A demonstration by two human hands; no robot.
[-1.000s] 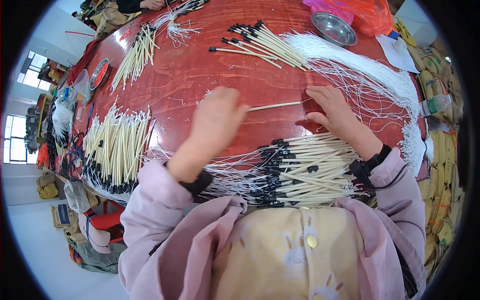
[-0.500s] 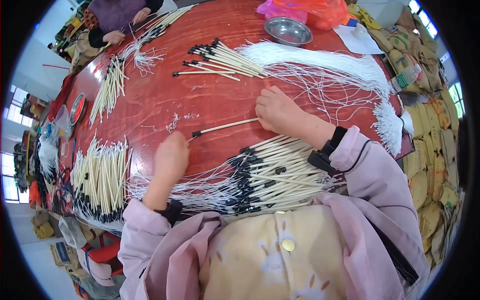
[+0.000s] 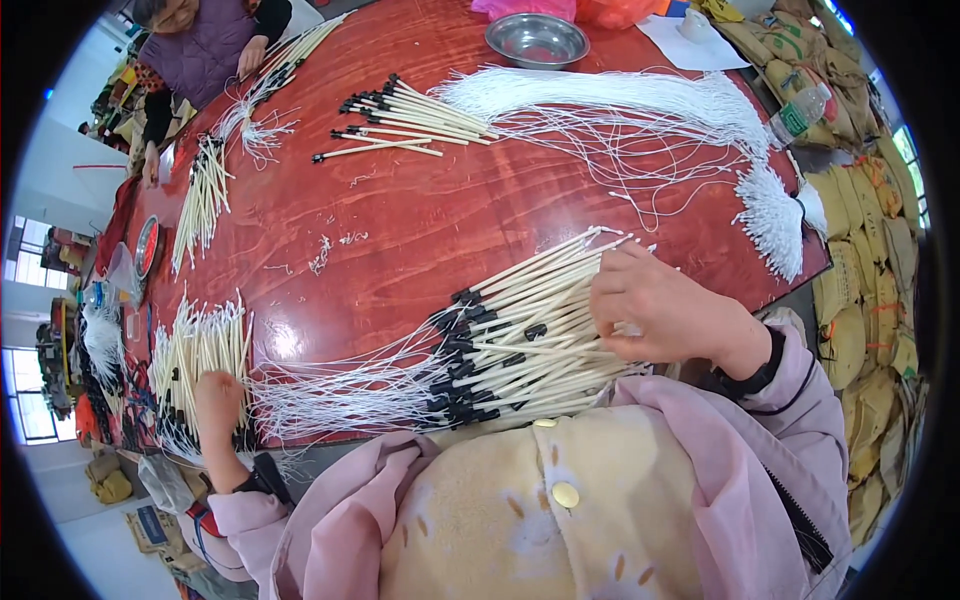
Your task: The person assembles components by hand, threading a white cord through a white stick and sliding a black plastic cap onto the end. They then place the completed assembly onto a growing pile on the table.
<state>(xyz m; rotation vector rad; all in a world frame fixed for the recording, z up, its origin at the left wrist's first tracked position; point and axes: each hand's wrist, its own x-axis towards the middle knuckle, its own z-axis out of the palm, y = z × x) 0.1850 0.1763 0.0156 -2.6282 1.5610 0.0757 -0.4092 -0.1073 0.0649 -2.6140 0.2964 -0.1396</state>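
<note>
My left hand (image 3: 220,402) is closed, fingers curled, over the right side of a bundle of pale sticks with white cord ends (image 3: 205,335). Whatever it grips is hidden. My right hand (image 3: 652,308) is bent over the right ends of a big pile of cream sticks (image 3: 545,300). Its fingers are curled, with a bit of white showing by the thumb, and I cannot make out what they hold. Black fittings (image 3: 465,350) cap the left ends of that pile. White cords (image 3: 340,395) run from them leftward toward my left hand.
Beyond lie a smaller group of black-tipped sticks (image 3: 420,115) and a long hank of white cord (image 3: 600,95). A metal bowl (image 3: 537,42) and a plastic bottle (image 3: 800,112) sit farther off. Another person (image 3: 205,50) works at the far left. Stacked sacks (image 3: 850,270) line the right.
My left hand has moved left and down, from the table's middle to the left bundle. My right hand has come down to the pile's right end. The single stick between them no longer shows there.
</note>
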